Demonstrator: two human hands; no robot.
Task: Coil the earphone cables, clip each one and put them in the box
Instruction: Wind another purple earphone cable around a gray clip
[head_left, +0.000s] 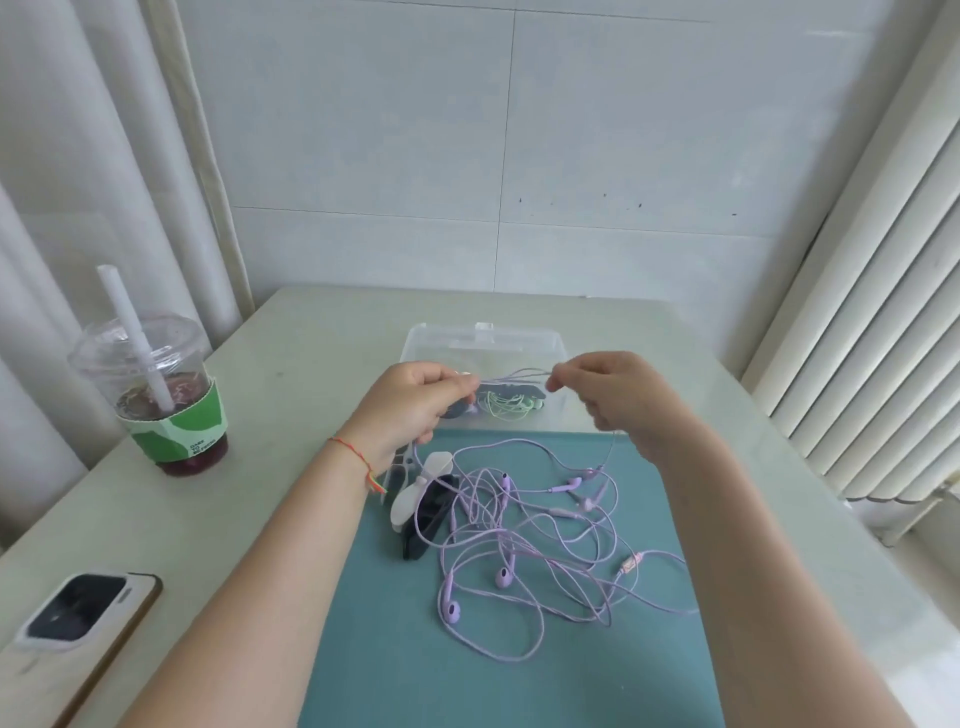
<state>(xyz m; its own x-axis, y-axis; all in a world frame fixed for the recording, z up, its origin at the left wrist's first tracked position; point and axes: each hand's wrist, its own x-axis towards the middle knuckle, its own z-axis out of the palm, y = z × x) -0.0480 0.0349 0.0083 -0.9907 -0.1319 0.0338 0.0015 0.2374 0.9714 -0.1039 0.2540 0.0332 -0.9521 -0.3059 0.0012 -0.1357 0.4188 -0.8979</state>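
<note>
While both hands are raised above the desk, a few strands of lilac cable stretch between them:

Left hand (415, 402): fingers curled, pinching one end of the gathered strands just in front of the box.

Right hand (618, 395): fingertips pinched on the other end of the same strands; one thin strand drops from this hand down to the mat.

Held cable (514, 373): pale lilac, thin, several passes lying nearly parallel and drawn almost level between the two hands, over the near part of the box.

Loose earphones (524, 545): same lilac colour, an uncoiled tangle of loops spread across the mat, with several rounded earbuds, a slim inline remote and a pinkish plug at the right edge of the heap. How many sets are in the tangle cannot be told.

Box (431, 338): clear plastic, open-topped, at the far edge of the mat; inside lies a coiled pale green earphone (506, 408) next to something dark.

Clips (423, 499): white and black ones lying together on the mat's left edge, touching the tangle, below the left wrist.

Mat (519, 686): teal, flat on the pale desk (291, 364).

Drink cup (156, 395): clear, domed lid, white straw, green sleeve, far left on the desk.

Phone (78, 616): face down at the near left edge.
</note>
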